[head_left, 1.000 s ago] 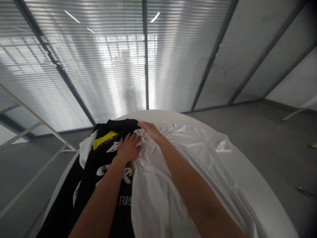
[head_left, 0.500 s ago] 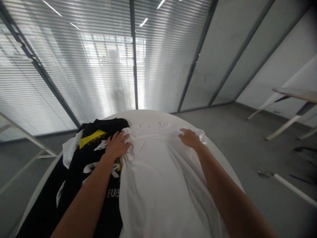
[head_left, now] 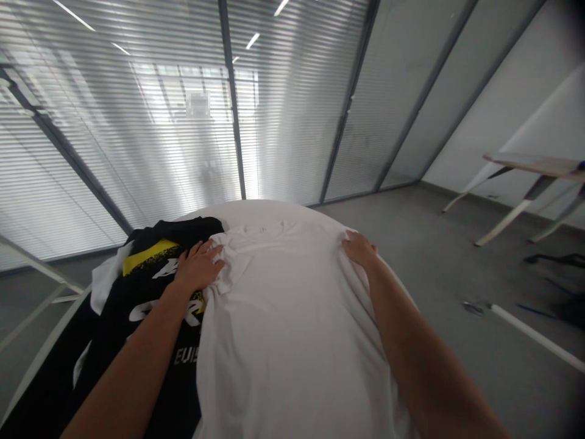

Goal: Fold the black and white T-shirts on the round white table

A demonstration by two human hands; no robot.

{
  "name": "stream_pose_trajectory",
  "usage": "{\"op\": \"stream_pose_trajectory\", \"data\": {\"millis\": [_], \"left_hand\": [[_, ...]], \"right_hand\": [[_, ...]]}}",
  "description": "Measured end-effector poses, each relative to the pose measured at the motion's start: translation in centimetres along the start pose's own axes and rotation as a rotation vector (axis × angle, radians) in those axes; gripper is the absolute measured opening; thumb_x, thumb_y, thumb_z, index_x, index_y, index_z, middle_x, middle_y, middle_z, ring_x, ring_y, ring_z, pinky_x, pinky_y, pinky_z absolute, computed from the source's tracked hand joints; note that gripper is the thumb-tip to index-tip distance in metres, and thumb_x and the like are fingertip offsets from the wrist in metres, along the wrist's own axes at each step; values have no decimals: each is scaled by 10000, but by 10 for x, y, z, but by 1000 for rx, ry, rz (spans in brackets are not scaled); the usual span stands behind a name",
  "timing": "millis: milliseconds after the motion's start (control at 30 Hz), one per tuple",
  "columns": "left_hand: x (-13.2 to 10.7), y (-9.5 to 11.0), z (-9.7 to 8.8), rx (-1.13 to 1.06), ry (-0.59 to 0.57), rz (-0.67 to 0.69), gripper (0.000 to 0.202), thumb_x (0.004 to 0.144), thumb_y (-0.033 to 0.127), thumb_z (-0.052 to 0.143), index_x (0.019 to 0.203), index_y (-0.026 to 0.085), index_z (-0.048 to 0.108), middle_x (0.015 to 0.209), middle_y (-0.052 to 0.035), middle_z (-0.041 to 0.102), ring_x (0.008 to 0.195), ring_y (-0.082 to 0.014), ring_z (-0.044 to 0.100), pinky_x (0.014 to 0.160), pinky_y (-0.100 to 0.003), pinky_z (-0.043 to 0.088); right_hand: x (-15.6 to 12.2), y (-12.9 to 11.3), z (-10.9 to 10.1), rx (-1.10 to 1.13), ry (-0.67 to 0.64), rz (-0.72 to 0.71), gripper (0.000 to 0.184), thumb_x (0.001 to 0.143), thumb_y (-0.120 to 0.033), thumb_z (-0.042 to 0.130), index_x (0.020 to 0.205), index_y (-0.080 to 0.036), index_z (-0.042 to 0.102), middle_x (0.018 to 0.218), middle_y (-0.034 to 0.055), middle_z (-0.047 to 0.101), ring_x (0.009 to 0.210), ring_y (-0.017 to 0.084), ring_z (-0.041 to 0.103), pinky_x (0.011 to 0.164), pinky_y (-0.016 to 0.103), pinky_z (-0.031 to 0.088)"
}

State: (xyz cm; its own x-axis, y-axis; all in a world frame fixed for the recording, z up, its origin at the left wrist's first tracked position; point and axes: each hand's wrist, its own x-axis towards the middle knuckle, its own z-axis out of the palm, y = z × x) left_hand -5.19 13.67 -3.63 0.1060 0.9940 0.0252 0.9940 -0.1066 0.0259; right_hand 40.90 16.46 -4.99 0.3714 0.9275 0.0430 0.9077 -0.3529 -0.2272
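Observation:
A white T-shirt lies spread over the round white table, its collar area toward the far side. My left hand rests on a black shirt with a yellow patch and white lettering, and its fingertips hold a bunched fold of the white T-shirt. My right hand is at the T-shirt's far right edge, near the table's rim, with its fingers over the cloth. A white cloth sticks out from under the black shirt.
Behind the table stands a glass partition with slatted blinds and a faint human shape behind it. A grey floor surrounds the table. A white rod lies on it, and a small table stands at the right.
My right hand has moved outward to the right, and the white T-shirt now lies wider and flatter. My left hand stays at the fold. The whole view has shifted slightly left.

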Motion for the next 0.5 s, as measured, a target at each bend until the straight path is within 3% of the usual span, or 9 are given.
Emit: {"op": "stream_pose_trajectory", "data": {"millis": [133,233,333,500], "left_hand": [[0,0,-1,-6,-9,2,561,905,502,348,1444,355,402,1587,10,254,1447,-295,198,1131,-561,183],[1,-1,-1,-11,-7,5,567,900,508,355,1440,345,411,1586,0,259,1444,-306,201,1129,-569,179],[2,-1,-1,-13,-4,-1,567,896,506,365,1438,347,414,1581,2,272,1441,-308,206,1121,-578,189],[2,-2,1,-18,-2,-6,561,897,503,358,1437,358,414,1583,11,264,1443,-304,205,1123,-579,183]], "right_hand": [[0,-1,-6,62,52,166,608,933,-457,287,1482,-200,334,1405,205,449,1296,382,405,988,607,338],[-2,0,-7,91,28,235,600,897,-414,374,1473,-247,367,1371,191,489,1278,401,420,984,624,314],[-3,0,-5,73,-16,182,545,861,-334,426,1403,-301,477,1378,160,498,1270,380,434,989,633,293],[-2,0,-1,70,12,88,462,807,-197,444,1225,-223,639,1322,158,565,1226,341,497,1020,652,252]]}}
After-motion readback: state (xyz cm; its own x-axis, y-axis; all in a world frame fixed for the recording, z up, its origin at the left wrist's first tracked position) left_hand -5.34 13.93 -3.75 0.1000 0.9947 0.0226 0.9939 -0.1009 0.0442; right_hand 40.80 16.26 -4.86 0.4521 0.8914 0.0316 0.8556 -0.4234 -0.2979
